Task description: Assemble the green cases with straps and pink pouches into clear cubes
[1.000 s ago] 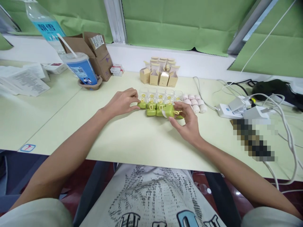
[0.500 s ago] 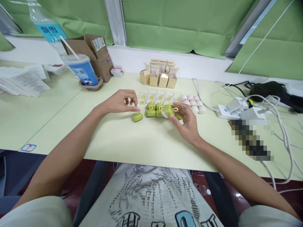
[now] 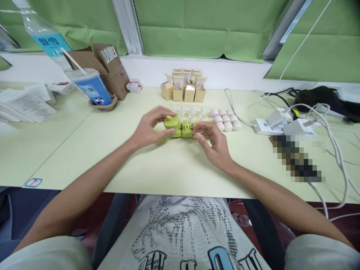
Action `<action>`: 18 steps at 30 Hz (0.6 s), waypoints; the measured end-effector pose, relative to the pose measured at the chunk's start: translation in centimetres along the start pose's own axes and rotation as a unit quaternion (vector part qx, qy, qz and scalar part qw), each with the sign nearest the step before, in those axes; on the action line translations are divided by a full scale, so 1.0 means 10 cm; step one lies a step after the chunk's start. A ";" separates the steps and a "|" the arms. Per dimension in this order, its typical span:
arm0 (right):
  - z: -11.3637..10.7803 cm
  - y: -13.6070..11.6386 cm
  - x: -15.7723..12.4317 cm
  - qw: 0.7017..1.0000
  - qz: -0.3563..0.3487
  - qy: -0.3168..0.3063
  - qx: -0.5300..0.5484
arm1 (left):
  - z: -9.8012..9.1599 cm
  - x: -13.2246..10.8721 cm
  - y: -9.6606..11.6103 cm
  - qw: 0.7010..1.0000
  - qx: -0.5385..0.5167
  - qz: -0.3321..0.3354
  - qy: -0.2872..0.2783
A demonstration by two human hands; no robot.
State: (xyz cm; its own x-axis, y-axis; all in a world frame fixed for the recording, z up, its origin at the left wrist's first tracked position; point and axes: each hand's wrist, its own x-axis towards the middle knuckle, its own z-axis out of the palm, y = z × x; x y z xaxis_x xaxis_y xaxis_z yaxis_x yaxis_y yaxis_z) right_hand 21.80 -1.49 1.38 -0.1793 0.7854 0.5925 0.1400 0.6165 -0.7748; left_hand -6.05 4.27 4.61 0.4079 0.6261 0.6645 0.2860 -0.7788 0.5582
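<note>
My left hand (image 3: 149, 128) pinches a small green case with a yellow loop (image 3: 172, 122), lifted just above the table. Another green piece (image 3: 162, 141) lies on the table under that hand. My right hand (image 3: 212, 141) rests with curled fingers against a row of green cases (image 3: 184, 132); whether it grips one I cannot tell. Behind them stand several clear little boxes with yellow contents (image 3: 194, 111) and, to their right, a cluster of pale pink pieces (image 3: 225, 120).
Small tan cartons (image 3: 182, 90) stand at the back of the pale green table (image 3: 157, 165). At the left are a blue cup with a straw (image 3: 91, 87), a brown cardboard box (image 3: 111, 67), a water bottle (image 3: 45, 37) and papers (image 3: 25, 105). White chargers and tangled cables (image 3: 292, 125) lie at the right.
My left hand has picked a green case up from the table and raised it toward the row. My right hand has moved slightly left against the row.
</note>
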 end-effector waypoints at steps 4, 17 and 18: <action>-0.07 0.02 0.03 0.999 -0.003 0.001 -0.051 | -0.48 0.12 -0.26 0.995 0.066 -0.076 -0.028; -0.09 0.05 0.01 0.991 -0.066 -0.019 -0.113 | -0.34 0.04 -0.45 0.986 0.105 -0.095 -0.087; -0.09 0.05 0.01 0.991 -0.071 -0.020 -0.114 | -0.32 0.03 -0.46 0.987 0.105 -0.088 -0.080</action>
State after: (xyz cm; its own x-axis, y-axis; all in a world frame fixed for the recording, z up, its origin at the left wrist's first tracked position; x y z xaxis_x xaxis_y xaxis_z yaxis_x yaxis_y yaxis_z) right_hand 22.77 -1.04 1.29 -0.2502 0.6900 0.6792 0.3266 0.7205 -0.6117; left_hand -10.05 8.19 3.81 0.4626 0.7510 0.4712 0.5303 -0.6603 0.5318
